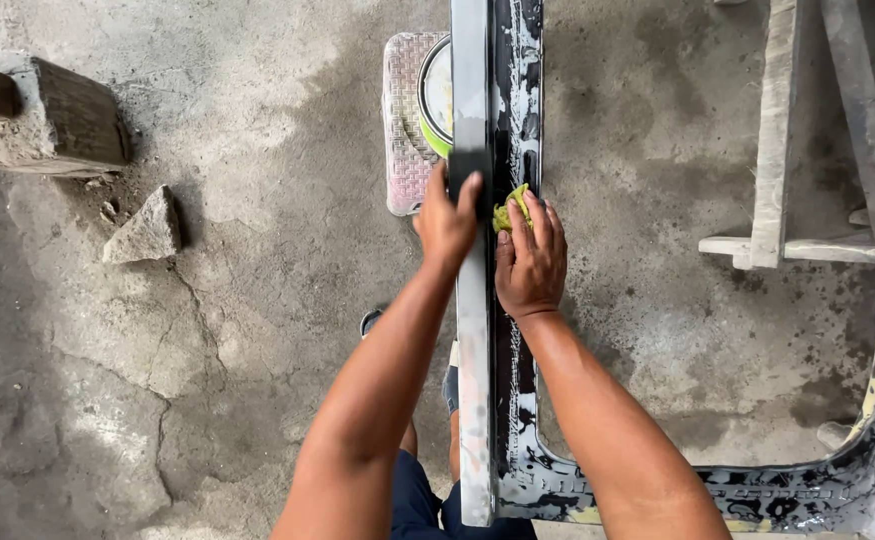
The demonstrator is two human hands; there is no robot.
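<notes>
**Wet rubbing on the long panel**

Nearest, the long dark panel (497,400) runs straight away from the person. Left hand (447,222) clamps its grey edge, fingers curled over. Right hand (530,262) presses flat, fingers closed on a yellow-green pad (510,210) just ahead of the fingertips. Beyond, a tin (437,95) on a crate (404,160), concrete floor (207,350).

We are looking at a long panel (517,100) showing a glossy, wet black face streaked with grey and white, its left edge looking like matt grey primer. Our right hand (530,262) is pressing a yellow-green pad (510,210), seemingly coarse and fibrous, onto it. The floor (207,350) is showing as rough, cracked concrete, damp in patches. A stool (405,130) is looking like woven plastic; the frame (777,130) like raw, dusty wood.
</notes>
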